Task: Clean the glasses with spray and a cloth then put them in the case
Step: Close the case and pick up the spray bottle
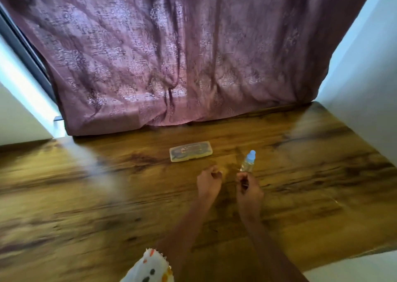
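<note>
A clear plastic glasses case (191,154) lies shut on the wooden table (86,195), with dark glasses visible inside it. To its right stands a small clear spray bottle (248,162) with a pale blue cap. My right hand (249,190) is just in front of the bottle's base with its fingers curled. Blur hides whether the fingers touch the bottle or hold something thin. My left hand (208,181) hovers beside it, fingers loosely curled with nothing visible in them, just in front of the case. A white cloth (150,270) with coloured spots shows at the bottom edge.
A purple patterned curtain (171,56) hangs down to the table's far edge behind the case. White walls (365,67) close in on the right and the left. The table's near right corner ends at a pale surface (354,269).
</note>
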